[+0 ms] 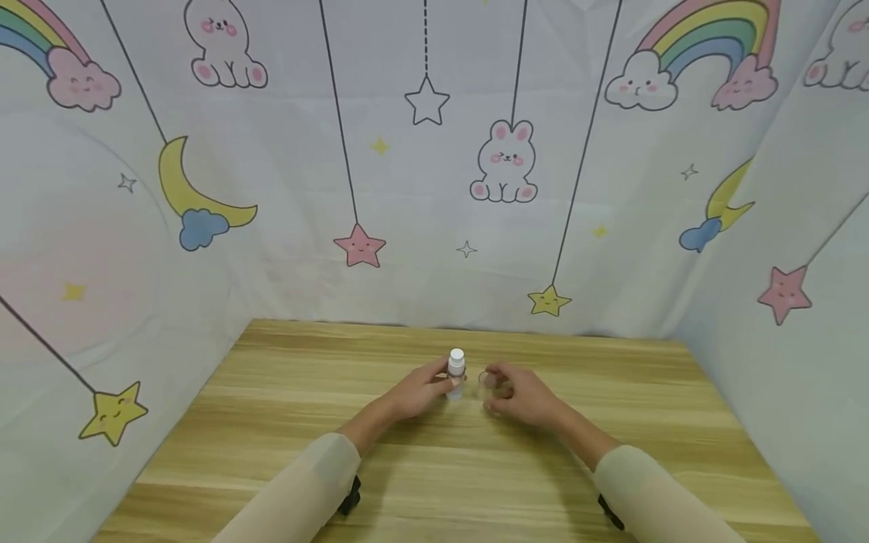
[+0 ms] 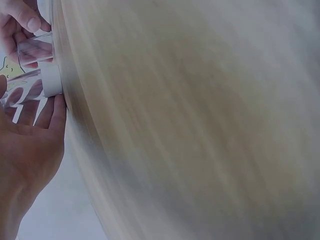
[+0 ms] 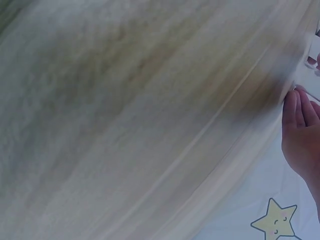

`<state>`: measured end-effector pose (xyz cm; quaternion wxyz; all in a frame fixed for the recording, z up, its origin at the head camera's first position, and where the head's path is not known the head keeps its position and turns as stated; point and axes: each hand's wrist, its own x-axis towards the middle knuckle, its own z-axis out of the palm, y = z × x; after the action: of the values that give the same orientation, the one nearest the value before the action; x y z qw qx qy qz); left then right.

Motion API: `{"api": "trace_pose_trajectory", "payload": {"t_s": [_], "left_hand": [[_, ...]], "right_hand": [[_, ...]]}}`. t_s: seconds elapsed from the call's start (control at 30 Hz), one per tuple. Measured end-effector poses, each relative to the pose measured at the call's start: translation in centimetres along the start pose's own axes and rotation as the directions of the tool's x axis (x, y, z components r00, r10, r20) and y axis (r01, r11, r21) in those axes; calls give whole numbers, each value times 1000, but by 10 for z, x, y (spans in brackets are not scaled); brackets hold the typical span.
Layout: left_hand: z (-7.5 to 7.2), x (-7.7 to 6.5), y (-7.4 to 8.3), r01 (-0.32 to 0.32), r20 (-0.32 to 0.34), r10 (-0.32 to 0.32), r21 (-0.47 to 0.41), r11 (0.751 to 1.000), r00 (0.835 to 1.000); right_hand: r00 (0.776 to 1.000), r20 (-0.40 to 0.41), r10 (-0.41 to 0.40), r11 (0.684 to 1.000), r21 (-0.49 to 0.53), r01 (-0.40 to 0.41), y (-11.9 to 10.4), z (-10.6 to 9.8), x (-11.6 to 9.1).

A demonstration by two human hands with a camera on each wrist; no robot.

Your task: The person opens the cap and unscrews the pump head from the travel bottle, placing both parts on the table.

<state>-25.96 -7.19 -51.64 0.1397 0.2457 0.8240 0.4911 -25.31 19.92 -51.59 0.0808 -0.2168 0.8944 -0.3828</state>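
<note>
My left hand grips a small clear bottle with a white top, which stands upright on the wooden table. The left wrist view shows the fingers wrapped round its clear body, and its white base against the tabletop. Just to the right, my right hand holds a small clear cylindrical cup between thumb and curled fingers. That see-through cup is at table level beside the bottle, with a slight gap in the head view. In the right wrist view, the fingers partly hide what they hold.
Wood-grain table spreads around both hands. Behind it and at both sides hangs a pale curtain printed with stars, rabbits, moons and rainbows. The table's back edge lies a short way beyond the hands.
</note>
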Motion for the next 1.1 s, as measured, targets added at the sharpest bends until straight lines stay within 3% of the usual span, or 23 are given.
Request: {"api": "trace_pose_trajectory", "payload": {"t_s": [0.2, 0.43, 0.67, 1.1], "left_hand": [[2, 0, 2, -15, 5, 15, 6, 1000, 1000], [2, -1, 3, -12, 8, 12, 7, 1000, 1000], [1, -1, 4, -10, 1, 10, 3, 1000, 1000], [2, 1, 2, -12, -2, 12, 4, 1000, 1000]], "right_hand": [[999, 26, 42, 998, 40, -43, -4, -3, -3], [999, 39, 29, 999, 43, -31, -7, -6, -1], [1000, 18, -14, 999, 49, 13, -9, -8, 3], [999, -28, 19, 999, 26, -18, -22, -5, 7]]}}
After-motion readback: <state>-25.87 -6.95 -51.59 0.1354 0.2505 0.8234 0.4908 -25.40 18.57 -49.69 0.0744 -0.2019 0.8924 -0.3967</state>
